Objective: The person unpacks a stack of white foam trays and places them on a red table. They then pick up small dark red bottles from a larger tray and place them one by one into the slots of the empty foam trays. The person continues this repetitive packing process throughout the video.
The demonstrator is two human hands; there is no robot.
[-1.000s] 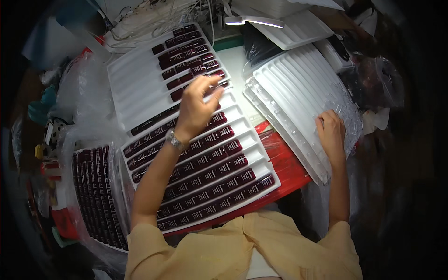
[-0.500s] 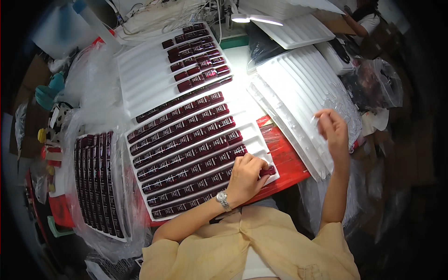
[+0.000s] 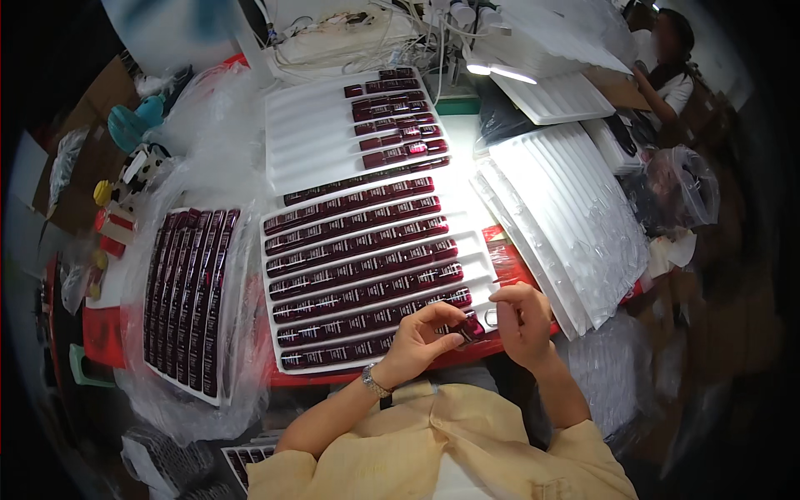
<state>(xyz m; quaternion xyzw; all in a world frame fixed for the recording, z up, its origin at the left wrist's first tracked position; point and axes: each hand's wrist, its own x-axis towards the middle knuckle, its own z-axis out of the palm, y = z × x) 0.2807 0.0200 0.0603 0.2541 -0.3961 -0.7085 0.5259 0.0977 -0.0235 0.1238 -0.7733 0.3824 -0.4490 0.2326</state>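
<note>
1. Biggest of all, the red table surface runs beneath everything, showing bright between the trays and along the near edge.
2. Onto it comes the front tray, white and ribbed, loaded with long rows of dark-red bottles lying on their sides, the row ends bare at the right.
3. Just behind sits the rear tray, filled only on its right half — the left half shows plain white grooves.
4. Over on the right, a stack of white trays leans at an angle, clear plastic pieces heaped along its right side (the lamp throws a hard glare here).
5. Now the hands! The left hand is at the front tray's near right corner, thumb and forefinger closed to a pinch.
6. The right hand faces it, just beside, fingers curled well in.
7. Between them, the held bottle — gripped by the left, dark red, tilted.
8. Smallest, a small clear piece is pinched at the right fingertips, its exact shape too small to tell.
</note>
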